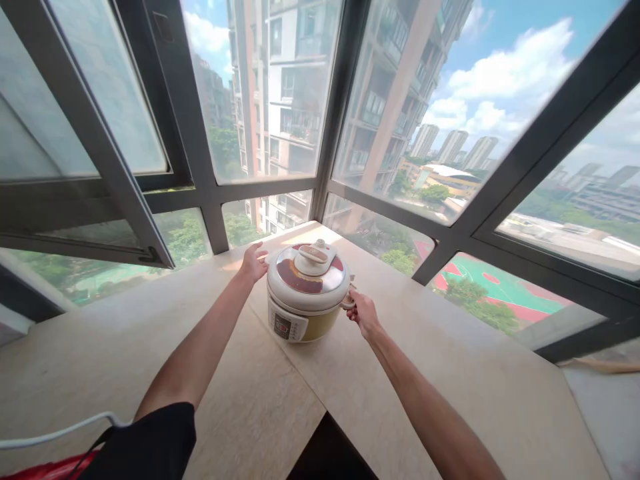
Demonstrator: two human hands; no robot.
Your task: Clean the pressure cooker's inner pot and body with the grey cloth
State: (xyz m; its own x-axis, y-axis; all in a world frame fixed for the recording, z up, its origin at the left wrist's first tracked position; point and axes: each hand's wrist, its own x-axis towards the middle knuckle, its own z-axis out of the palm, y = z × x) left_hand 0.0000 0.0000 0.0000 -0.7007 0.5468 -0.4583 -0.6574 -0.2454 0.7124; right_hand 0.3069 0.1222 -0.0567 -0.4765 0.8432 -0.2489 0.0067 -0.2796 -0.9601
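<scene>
An electric cooker (323, 325) stands upright in the corner of the stone windowsill, with a cream and yellowish-green body and a control panel (287, 325) on its front left. Its round lid (289, 272) is on, partly see-through and reddish, with a cream knob (314, 259) on top. At the cooker's right side, my right hand (365, 313) is closed around the side handle (349, 303). My left hand (255, 263) is at the upper left of the cooker, fingers apart; whether it touches the rim or a handle there I cannot tell.
The pale stone sill (220, 373) runs along both window walls, with a dark gap (327, 453) at its front corner. Dark window frames (327, 143) rise close behind the cooker. On the left a window sash (115, 167) tilts inward. A white cable (65, 437) lies at lower left.
</scene>
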